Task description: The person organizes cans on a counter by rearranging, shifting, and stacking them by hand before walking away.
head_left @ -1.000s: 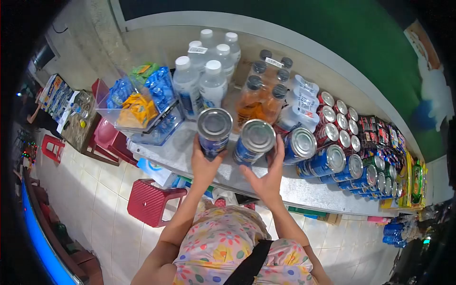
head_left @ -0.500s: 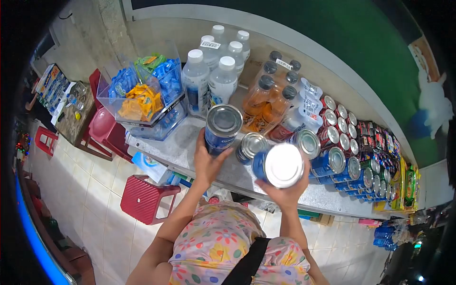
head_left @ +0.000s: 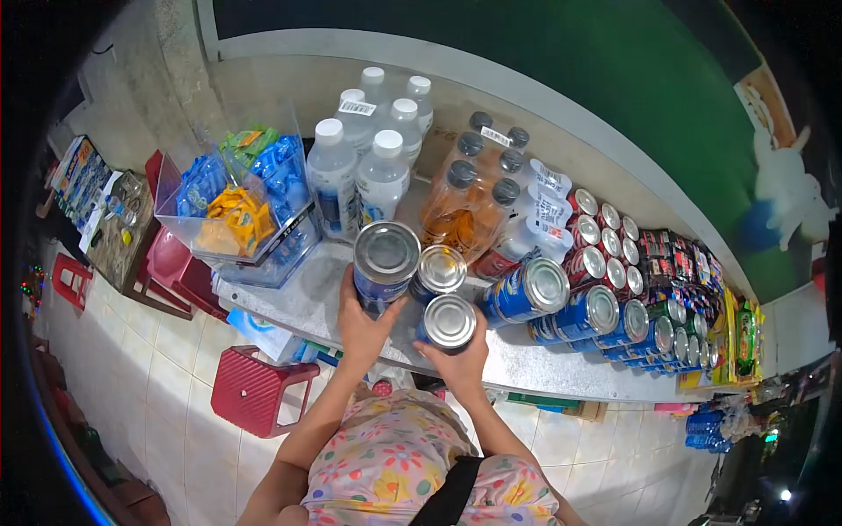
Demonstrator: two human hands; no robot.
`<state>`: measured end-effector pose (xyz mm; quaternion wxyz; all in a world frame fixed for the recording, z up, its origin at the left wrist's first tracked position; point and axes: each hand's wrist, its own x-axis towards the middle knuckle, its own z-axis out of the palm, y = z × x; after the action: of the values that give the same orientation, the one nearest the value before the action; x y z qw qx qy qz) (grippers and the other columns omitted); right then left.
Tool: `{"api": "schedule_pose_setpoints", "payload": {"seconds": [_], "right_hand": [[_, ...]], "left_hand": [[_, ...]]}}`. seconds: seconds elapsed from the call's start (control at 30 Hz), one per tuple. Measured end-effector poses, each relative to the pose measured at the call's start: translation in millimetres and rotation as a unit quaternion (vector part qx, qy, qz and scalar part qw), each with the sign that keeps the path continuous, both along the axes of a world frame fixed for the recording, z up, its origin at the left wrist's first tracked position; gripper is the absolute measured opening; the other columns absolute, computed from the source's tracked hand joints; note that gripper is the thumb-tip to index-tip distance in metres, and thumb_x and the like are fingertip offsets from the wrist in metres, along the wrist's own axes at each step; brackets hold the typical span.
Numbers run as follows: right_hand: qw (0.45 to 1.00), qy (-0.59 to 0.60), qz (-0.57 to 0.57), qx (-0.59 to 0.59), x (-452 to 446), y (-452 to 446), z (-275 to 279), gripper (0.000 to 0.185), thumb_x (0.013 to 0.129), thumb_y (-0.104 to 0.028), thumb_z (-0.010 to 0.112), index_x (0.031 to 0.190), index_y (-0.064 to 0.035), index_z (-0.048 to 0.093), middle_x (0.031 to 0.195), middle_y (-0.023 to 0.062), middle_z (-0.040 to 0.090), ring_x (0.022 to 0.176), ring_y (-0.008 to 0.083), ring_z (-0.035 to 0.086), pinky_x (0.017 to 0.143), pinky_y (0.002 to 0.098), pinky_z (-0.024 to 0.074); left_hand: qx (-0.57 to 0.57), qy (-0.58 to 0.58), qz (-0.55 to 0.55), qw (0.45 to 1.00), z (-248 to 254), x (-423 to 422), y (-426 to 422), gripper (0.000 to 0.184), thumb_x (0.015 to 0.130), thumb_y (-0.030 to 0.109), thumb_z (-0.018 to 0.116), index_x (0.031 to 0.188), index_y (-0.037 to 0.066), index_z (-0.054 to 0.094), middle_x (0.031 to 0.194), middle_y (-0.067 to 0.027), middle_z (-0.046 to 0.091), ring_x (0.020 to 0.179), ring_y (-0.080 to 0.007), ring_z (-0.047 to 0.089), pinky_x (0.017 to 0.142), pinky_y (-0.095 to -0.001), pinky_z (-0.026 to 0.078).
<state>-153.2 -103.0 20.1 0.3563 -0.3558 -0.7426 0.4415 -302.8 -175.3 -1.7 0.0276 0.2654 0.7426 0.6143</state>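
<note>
My left hand [head_left: 364,329] is wrapped round a large blue can [head_left: 386,254] with a silver lid, upright at the counter's front. My right hand [head_left: 460,355] grips a smaller can [head_left: 450,321] by its side, its silver top facing up. Just behind that one stands another can [head_left: 440,269], close beside the large can and touched by neither hand. Whether the held cans rest fully on the counter [head_left: 517,355] is hidden. To the right, a row of blue cans [head_left: 526,291] lies tilted or stacked along the counter.
Behind are white-capped bottles [head_left: 383,180], a pack of orange drink bottles [head_left: 469,197] and red cans [head_left: 586,263]. At left stands a clear bin of colourful packets [head_left: 241,219]. A red stool [head_left: 254,390] stands on the floor below.
My right hand has brought its can left and lower, from above the counter to beside the other cans. My left hand keeps its hold on the large can. The view has shifted slightly.
</note>
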Motion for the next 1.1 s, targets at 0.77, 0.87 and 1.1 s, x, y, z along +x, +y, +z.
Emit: {"api": "schedule_pose_setpoints", "payload": {"seconds": [0.77,0.87,1.1], "right_hand": [[0.985,0.127,-0.055,0.099,58,8,-3,0.070,0.073,-0.014,0.077,0.132,0.0006,0.043,0.127,0.0177,0.052,0.118,0.0274,0.052,0.100,0.0406,0.0412],[0.952,0.164,-0.170,0.195,56,31,32,0.077,0.070,-0.015,0.079,0.135,-0.0003,0.039,0.126,0.0195,0.052,0.117,0.0283,0.053,0.100,0.0386,0.0401],[0.981,0.124,-0.135,0.067,33,75,46,0.090,0.061,-0.021,0.086,0.133,0.0021,0.037,0.122,0.0157,0.057,0.112,0.0246,0.056,0.096,0.0349,0.0427]], "left_hand": [[0.092,0.001,-0.042,0.995,-14,-5,-3,0.091,0.073,0.018,0.080,0.141,-0.006,0.025,0.138,-0.0248,0.039,0.128,-0.0321,0.040,0.108,-0.0395,0.029],[0.072,-0.003,-0.050,0.996,-15,-5,-6,0.090,0.074,0.019,0.079,0.141,-0.006,0.025,0.138,-0.0245,0.039,0.128,-0.0317,0.040,0.108,-0.0391,0.029],[0.064,-0.007,-0.041,0.997,-12,-6,-5,0.089,0.074,0.019,0.080,0.141,-0.006,0.026,0.137,-0.0240,0.040,0.126,-0.0304,0.042,0.107,-0.0382,0.029]]}}
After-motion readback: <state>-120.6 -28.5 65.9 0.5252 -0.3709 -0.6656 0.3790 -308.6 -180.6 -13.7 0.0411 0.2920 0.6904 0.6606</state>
